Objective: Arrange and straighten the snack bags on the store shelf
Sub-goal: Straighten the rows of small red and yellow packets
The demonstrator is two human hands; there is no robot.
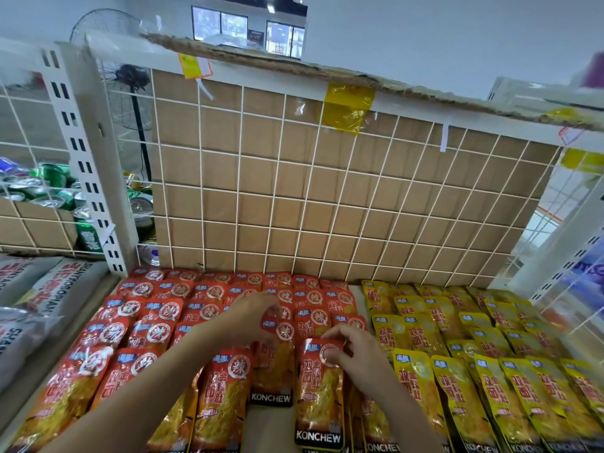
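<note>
Head cam, wide-angle, close over shelf, fwd+down.

Snack bags shingled in rows on the shelf
Red bags left, yellow bags right, all label-up; centre front, left KONCHEW bag and right KONCHEW bag lie askew.

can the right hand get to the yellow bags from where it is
Probably yes. The right hand pinches a red bag close to the yellow bags, and nothing stands up between them to block a sideways reach.

White store shelf, overlapping red snack bags, yellow snack bags
</note>
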